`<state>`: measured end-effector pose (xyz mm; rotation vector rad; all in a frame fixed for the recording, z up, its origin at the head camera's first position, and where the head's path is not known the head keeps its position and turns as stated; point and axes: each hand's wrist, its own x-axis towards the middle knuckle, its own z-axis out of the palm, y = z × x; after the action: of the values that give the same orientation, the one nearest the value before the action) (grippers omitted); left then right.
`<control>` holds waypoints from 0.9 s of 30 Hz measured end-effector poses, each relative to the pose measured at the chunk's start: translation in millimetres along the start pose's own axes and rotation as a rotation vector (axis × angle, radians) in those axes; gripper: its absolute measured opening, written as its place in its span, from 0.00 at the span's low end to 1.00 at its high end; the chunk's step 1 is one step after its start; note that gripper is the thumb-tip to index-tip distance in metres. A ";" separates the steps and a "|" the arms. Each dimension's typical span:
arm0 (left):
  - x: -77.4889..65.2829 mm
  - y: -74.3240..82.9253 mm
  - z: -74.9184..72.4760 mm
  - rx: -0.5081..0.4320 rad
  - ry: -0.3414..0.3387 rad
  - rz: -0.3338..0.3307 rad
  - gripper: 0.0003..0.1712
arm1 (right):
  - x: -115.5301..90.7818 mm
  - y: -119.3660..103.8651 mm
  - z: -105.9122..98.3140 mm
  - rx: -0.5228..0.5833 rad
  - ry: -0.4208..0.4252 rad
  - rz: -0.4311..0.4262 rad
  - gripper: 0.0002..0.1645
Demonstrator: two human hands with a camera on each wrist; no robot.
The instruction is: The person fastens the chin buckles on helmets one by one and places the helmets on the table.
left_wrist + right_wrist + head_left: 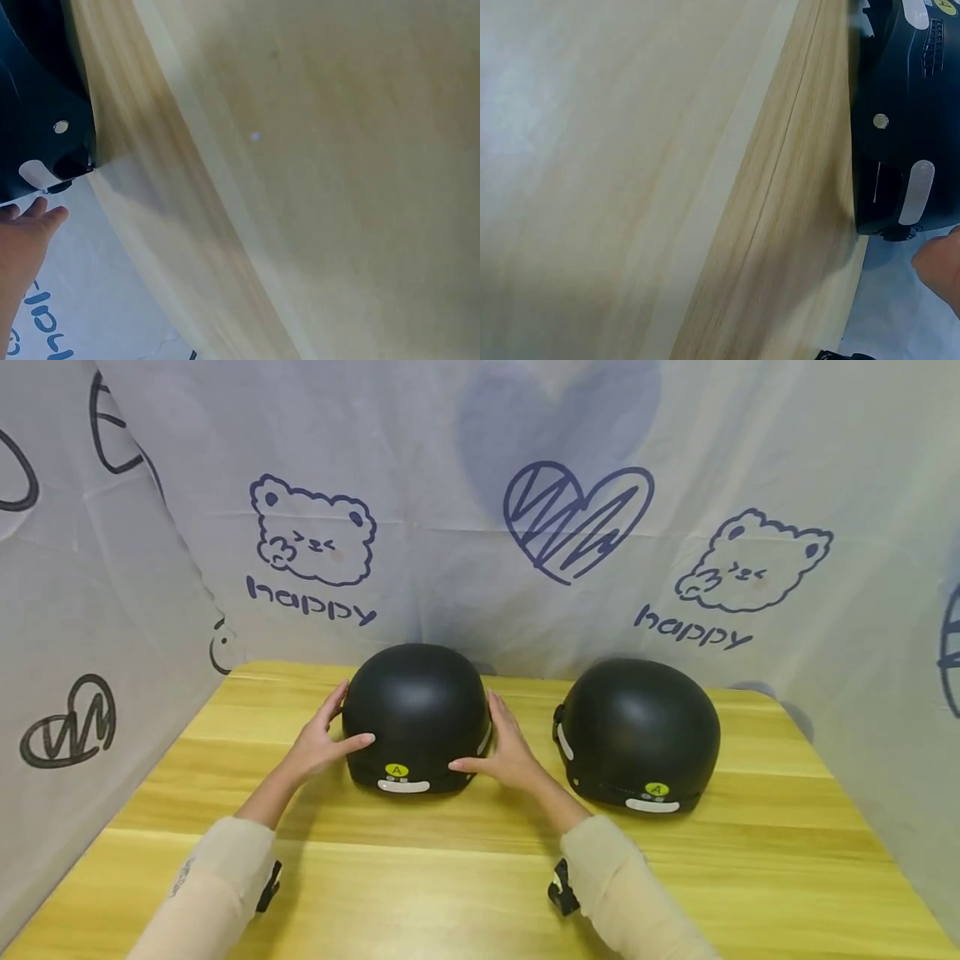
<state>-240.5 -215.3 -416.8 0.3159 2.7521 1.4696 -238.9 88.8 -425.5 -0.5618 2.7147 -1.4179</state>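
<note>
A matte black helmet (416, 706) with a round yellow "A" sticker and a white strip low on its near side stands on the wooden table, left of the middle. My left hand (321, 745) lies along its left side, thumb stretched across the front. On the opposite side, my right hand (512, 753) mirrors it, fingers straight and thumb pointing inward. The hidden contact cannot be judged fully from above. In the left wrist view, spread fingertips (51, 217) sit close to the helmet's edge. The right wrist view catches part of a black helmet (915, 90) near the hand.
A second black helmet (641, 727), also with a yellow "A" sticker, stands to the right on the table (420, 893). White cloth (442, 568) printed with bears and hearts hangs behind and along both sides. Black straps (564, 889) show at the sleeves.
</note>
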 end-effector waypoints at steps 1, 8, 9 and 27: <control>0.1 0.3 0.4 0.005 -0.001 0.002 0.57 | 0.5 0.0 0.3 0.002 0.002 -0.001 0.72; 3.7 -3.0 5.3 0.017 -0.020 0.023 0.61 | 1.9 0.9 0.8 -0.006 -0.012 -0.014 0.74; 3.6 -4.0 5.5 0.019 -0.022 0.022 0.62 | 2.2 0.7 1.0 -0.002 -0.014 -0.007 0.74; -3.1 -2.8 3.7 0.009 -0.025 0.047 0.65 | 2.0 -3.7 8.4 0.045 0.025 0.012 0.73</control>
<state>-237.6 -214.4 -421.5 0.3992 2.7516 1.4536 -238.0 79.6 -427.2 -0.5277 2.6930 -1.4889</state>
